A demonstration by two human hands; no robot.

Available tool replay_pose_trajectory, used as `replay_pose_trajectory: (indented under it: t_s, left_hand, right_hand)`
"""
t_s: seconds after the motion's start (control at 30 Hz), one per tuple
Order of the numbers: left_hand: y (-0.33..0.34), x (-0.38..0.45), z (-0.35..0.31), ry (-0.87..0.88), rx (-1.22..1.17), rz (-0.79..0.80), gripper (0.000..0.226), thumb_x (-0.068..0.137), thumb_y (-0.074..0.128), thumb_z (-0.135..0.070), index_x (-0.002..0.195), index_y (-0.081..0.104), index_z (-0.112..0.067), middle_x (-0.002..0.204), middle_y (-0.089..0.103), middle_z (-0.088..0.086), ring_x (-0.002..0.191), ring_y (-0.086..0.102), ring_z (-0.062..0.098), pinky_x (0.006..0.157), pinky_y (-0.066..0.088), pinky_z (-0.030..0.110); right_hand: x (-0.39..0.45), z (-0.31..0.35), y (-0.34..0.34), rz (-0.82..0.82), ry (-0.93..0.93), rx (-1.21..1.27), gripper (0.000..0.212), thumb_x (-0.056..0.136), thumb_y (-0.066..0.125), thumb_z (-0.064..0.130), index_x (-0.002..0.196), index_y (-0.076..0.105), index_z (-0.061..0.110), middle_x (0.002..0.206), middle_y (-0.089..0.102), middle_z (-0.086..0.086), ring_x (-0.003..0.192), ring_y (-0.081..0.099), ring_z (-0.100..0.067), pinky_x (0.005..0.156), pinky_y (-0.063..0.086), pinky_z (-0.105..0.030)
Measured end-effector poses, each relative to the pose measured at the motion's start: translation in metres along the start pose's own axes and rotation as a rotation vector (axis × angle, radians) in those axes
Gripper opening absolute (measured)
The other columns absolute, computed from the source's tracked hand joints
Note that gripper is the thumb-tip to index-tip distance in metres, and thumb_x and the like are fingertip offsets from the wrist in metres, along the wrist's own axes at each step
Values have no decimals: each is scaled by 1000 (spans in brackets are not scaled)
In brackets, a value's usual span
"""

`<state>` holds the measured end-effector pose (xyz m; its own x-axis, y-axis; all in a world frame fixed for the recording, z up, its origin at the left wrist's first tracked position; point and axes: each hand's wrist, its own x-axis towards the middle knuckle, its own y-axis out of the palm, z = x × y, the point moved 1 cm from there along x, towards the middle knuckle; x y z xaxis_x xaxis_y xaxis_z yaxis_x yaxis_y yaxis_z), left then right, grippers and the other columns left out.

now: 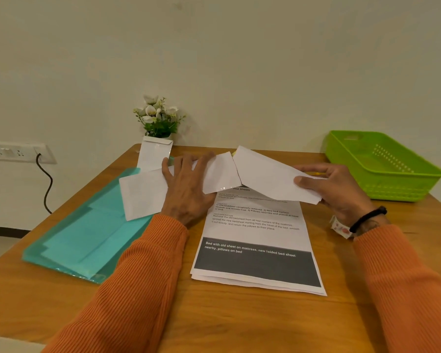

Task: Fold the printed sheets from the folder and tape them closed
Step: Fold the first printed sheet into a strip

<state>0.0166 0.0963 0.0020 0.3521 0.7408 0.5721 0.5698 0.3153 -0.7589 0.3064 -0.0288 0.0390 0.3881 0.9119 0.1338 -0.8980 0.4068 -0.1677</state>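
The left hand (186, 189) lay flat, fingers spread, pressing a folded sheet (148, 193). At its three o'clock, the right hand (334, 189) pinched another folded sheet (270, 174) above the printed stack (257, 250).

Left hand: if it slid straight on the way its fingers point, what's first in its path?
The left hand lies flat on a folded sheet, fingers pointing up-right toward the far table edge. Next along looks like the folded sheet the right hand pinches, though depth is unclear.

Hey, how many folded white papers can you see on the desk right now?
3. One leans by the flowers, one lies under the left hand, one is held by the right hand. More may be hidden.
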Motion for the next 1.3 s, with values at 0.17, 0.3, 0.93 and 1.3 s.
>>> replay_pose_trajectory:
  t_s: [0.17,0.3,0.93,1.3]
  left_hand:
    - [-1,0,-2,90,1,54,96,73,78,-69,152,31,-42,148,39,1,145,26,26,123,-6,64]
    - [0,-1,-1,198,26,78,99,71,80,-67,153,33,-38,146,41,3,143,26,24,121,-4,66]
    - [4,-4,-13,291,40,121,94,71,83,-36,154,38,-31,143,44,10,141,26,28,121,4,66]
    - [14,-7,-23,371,47,203,83,78,59,-51,155,34,-31,144,42,6,142,28,25,121,3,67]
  right_hand:
    - [2,-3,-6,84,74,-24,28,89,77,2,113,77,16,98,81,-13,92,75,-32,82,62,-46]
    - [2,-3,-11,155,139,-49,25,89,75,0,110,78,15,105,80,-17,96,73,-34,84,60,-47]
    - [1,-7,2,189,132,-111,26,86,81,6,108,81,20,109,80,-10,96,76,-26,85,61,-38]
    - [-3,-4,6,163,172,-130,27,82,86,8,108,80,14,103,81,-9,99,78,-28,86,62,-39]
